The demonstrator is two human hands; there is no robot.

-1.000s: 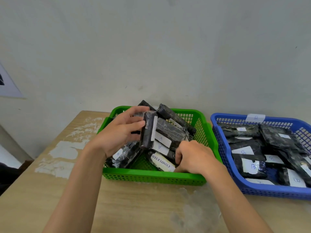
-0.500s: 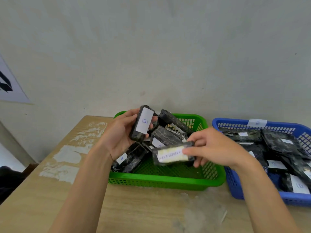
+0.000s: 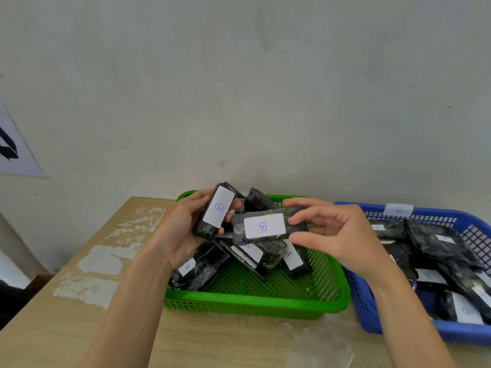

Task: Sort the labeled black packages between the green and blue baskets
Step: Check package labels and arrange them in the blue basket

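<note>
My left hand (image 3: pixel 180 229) holds an upright black package (image 3: pixel 216 211) with a white label marked B. My right hand (image 3: pixel 334 235) grips a second black package (image 3: pixel 265 226), held level, its label also showing B. Both are raised above the green basket (image 3: pixel 255 305), where several more black packages (image 3: pixel 239 257) lie, some labeled A and one B. To the right, the blue basket (image 3: pixel 451 333) holds several packages (image 3: pixel 438 243) with white labels and carries a B tag (image 3: pixel 398 209) on its far rim.
The baskets sit side by side on a wooden table (image 3: pixel 79 301) against a pale wall. White patches mark the table's left side. A printed sheet (image 3: pixel 13 150) hangs on the wall at far left. A clear plastic scrap (image 3: pixel 316 346) lies by the front edge.
Both hands lifted packages out of the green basket. The right hand turned its package over, from a printed label to the B label, and brought it next to the left hand's package.
</note>
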